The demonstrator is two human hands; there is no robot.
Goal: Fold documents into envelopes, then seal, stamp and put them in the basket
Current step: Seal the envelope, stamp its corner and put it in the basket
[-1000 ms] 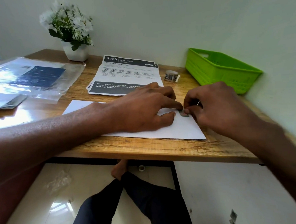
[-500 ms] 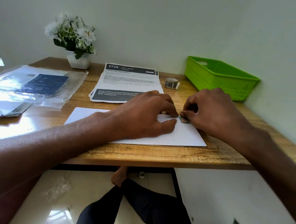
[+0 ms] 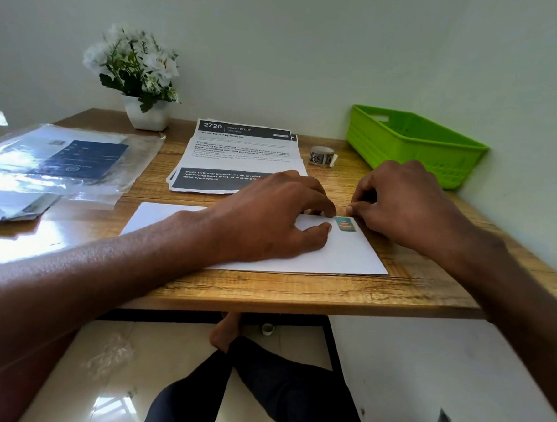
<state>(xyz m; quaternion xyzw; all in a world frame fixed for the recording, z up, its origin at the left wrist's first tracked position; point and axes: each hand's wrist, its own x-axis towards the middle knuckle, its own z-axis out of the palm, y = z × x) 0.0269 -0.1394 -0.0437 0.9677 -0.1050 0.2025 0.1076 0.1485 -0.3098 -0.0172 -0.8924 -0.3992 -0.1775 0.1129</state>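
Progress: stamping step, judged near complete. A small teal rectangular stamp [image 3: 345, 223] sits on the far right corner of the flat white paper envelope [image 3: 349, 254].
Done: the envelope lies closed and face up, so folding and sealing appear finished for this piece; the flap side is hidden, so the seal cannot be confirmed.
Remaining: transfer to the green slotted plastic basket [image 3: 415, 144], which shows no envelope inside from this angle. The stack of printed white document sheets [image 3: 241, 153] suggests further pieces to process.
Envelope location: flat on the wood-grain desk [image 3: 298, 290], near the front edge, long side toward the person.
Envelope condition: plain, unmarked, no visible crease.
Stamp condition: lies flat, edges roughly parallel to the envelope edges.
Left hand [image 3: 270, 220]: palm down on the envelope, fingers loosely bent, pressing it still; fingertips just beside the stamp.
Right hand [image 3: 404, 205]: fingers curled, thumb and forefinger together just right of the stamp; whether they pinch anything cannot be told.
Stamp supply: small roll of stamps [image 3: 321, 155] between the sheets and the basket.
Basket location: far right corner, well apart from the envelope.
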